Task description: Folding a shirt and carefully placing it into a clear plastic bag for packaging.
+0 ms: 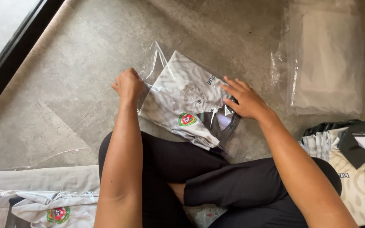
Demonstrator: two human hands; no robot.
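Between left hand (127, 84) and right hand (245, 100), bagged folded shirt (186, 103).

A folded shirt (186, 107) lies on the grey concrete floor just in front of the person's crossed legs. It is pale grey-white with a faint swirling pattern, a dark collar with a button, and a round red and green badge on the chest. It sits tilted, collar end toward the right. A clear plastic bag (157, 63) wraps around it, crinkled and glossy, its loose open end sticking out past the shirt's upper left corner.
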